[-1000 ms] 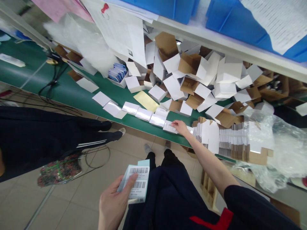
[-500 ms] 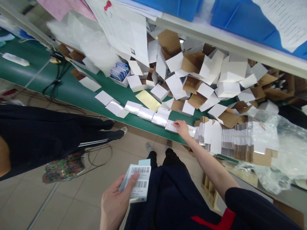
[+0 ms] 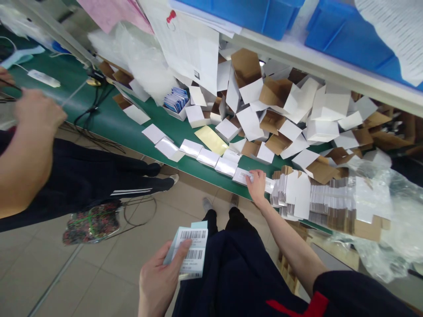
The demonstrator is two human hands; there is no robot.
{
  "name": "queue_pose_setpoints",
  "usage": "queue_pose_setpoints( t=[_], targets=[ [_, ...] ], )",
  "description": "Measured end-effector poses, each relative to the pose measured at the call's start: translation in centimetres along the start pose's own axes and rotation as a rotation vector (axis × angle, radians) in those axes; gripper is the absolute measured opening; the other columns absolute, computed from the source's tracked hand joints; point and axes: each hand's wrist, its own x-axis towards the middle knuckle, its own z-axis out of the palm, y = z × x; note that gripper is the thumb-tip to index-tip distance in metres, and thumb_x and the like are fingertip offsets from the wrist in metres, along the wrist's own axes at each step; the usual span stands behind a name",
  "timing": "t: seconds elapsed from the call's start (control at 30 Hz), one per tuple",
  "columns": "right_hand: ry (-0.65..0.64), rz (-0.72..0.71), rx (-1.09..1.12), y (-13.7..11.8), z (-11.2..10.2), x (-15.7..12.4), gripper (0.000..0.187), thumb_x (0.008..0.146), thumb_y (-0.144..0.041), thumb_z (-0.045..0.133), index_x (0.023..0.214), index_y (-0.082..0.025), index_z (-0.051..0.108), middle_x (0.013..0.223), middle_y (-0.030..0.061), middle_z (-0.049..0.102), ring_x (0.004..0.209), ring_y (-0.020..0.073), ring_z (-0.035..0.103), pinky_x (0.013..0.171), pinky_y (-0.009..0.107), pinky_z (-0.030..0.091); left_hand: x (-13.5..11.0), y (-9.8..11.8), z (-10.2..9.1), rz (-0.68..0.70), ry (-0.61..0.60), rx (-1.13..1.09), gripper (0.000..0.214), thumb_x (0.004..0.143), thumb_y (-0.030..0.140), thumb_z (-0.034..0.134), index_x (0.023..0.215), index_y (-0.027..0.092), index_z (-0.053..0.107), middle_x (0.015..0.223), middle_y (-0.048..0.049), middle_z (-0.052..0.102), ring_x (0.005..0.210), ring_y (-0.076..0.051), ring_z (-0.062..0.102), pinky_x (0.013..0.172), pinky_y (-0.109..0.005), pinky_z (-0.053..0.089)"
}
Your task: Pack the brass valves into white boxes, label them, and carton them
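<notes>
My left hand (image 3: 163,273) is closed on a stack of pale blue backing sheets with white barcode labels (image 3: 192,251), thumb across the front. It is held low in front of my body, away from the bench. At the bench's front edge, my right hand (image 3: 257,187) rests on a flat white box (image 3: 240,175), fingertips against a label on its top and thumb apart from the fingers. To the left, a row of flat white boxes (image 3: 207,157) runs along the edge. Close to the right of my hand stands a packed stack of folded cartons (image 3: 297,189).
Open white-and-brown cartons (image 3: 274,92) are heaped behind on the green bench (image 3: 128,132). A yellow card (image 3: 211,140) and a small box of blue-and-white packets (image 3: 176,102) lie left. Blue bins (image 3: 357,35) hang above. A co-worker's arm (image 3: 33,145) is at left.
My right hand has shifted from fingertips pinched at the box's label to resting lower on it, fingers more extended. A co-worker's arms have come into view at left. My left hand stays still.
</notes>
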Motion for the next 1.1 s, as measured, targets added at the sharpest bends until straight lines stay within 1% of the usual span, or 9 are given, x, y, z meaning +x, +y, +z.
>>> queue_pose_setpoints(
  t=[0.1,0.3,0.4,0.53,0.57,0.7,0.83,0.97,1.1],
  targets=[
    [-0.101,0.112,0.167,-1.2,1.0,1.2,0.03,0.1,-0.038,0.064,0.121,-0.017,0.065,0.124,0.0091,0.066,0.108,0.0236,0.066,0.094,0.046,0.057,0.0,0.3,-0.2,0.022,0.026,-0.014,0.06,0.075,0.073,0.07,0.093,0.016,0.078,0.072,-0.0035,0.078,0.068,-0.026,0.074,0.058,-0.028,0.057],
    [-0.155,0.247,0.435,-6.3,0.6,2.3,0.034,0.101,-0.041,0.063,0.124,-0.017,0.063,0.12,0.0084,0.068,0.099,0.0208,0.07,0.086,0.04,0.061,0.0,0.6,-0.8,0.109,0.023,-0.053,0.048,0.079,0.064,0.071,0.092,0.018,0.08,0.076,-0.0013,0.078,0.072,-0.022,0.074,0.063,-0.024,0.056],
    [-0.261,0.214,0.534,-11.1,-1.0,-1.8,0.036,0.101,-0.05,0.057,0.117,-0.019,0.066,0.113,0.008,0.072,0.094,0.0194,0.072,0.085,0.037,0.061,0.2,0.9,-0.7,0.131,0.016,-0.106,0.045,0.081,0.06,0.07,0.092,0.018,0.079,0.074,-0.0016,0.077,0.069,-0.021,0.071,0.06,-0.024,0.054],
    [-0.717,-0.003,0.637,-18.4,-3.1,-10.5,0.048,0.086,-0.049,0.078,0.125,-0.025,0.067,0.123,0.0078,0.072,0.101,0.0235,0.073,0.089,0.039,0.059,0.6,1.5,-0.4,0.252,-0.021,-0.152,0.04,0.086,0.055,0.068,0.093,0.017,0.078,0.078,-0.0021,0.075,0.071,-0.019,0.067,0.063,-0.024,0.051],
    [-0.736,-0.064,0.615,-19.8,-3.4,-12.2,0.051,0.082,-0.044,0.084,0.127,-0.027,0.067,0.121,0.0061,0.073,0.101,0.0228,0.072,0.089,0.037,0.058,0.7,1.7,-0.5,0.296,-0.044,-0.153,0.038,0.088,0.054,0.067,0.093,0.017,0.078,0.079,-0.0019,0.074,0.071,-0.018,0.065,0.063,-0.023,0.049],
    [-0.554,-0.122,0.43,-23.4,-3.9,-15.9,0.019,0.09,-0.038,0.077,0.106,-0.028,0.075,0.099,0.0015,0.075,0.084,0.0179,0.068,0.075,0.03,0.054,1.6,2.1,-1.8,0.483,-0.189,-0.164,0.029,0.092,0.047,0.066,0.096,0.019,0.076,0.09,-0.0021,0.073,0.081,-0.017,0.065,0.072,-0.023,0.049],
    [-0.488,-0.176,0.367,-24.9,-3.3,-16.9,0.016,0.089,-0.037,0.078,0.101,-0.027,0.075,0.099,0.0016,0.075,0.087,0.0197,0.068,0.079,0.032,0.054,2.4,2.4,-4.1,0.587,-0.279,-0.287,0.035,0.089,0.038,0.073,0.12,0.024,0.07,0.118,-0.005,0.072,0.109,-0.021,0.067,0.096,-0.028,0.051],
    [-0.446,-0.268,0.291,-26.9,-2.5,-18.1,0.012,0.091,-0.035,0.075,0.099,-0.026,0.074,0.095,0.0016,0.074,0.087,0.0192,0.068,0.081,0.032,0.053,3.2,2.5,-6.4,0.677,-0.375,-0.329,0.016,0.094,0.035,0.067,0.098,0.022,0.074,0.098,-0.0036,0.074,0.094,-0.018,0.069,0.087,-0.027,0.052],
    [-0.44,-0.329,0.217,-29.0,-1.6,-18.8,0.009,0.094,-0.034,0.072,0.097,-0.025,0.074,0.095,0.0016,0.073,0.087,0.0182,0.067,0.081,0.031,0.052,4.6,2.0,-8.4,0.74,-0.386,-0.279,0.018,0.095,0.036,0.067,0.086,0.021,0.072,0.084,0.0008,0.069,0.079,-0.013,0.063,0.075,-0.023,0.047]
  ],
)
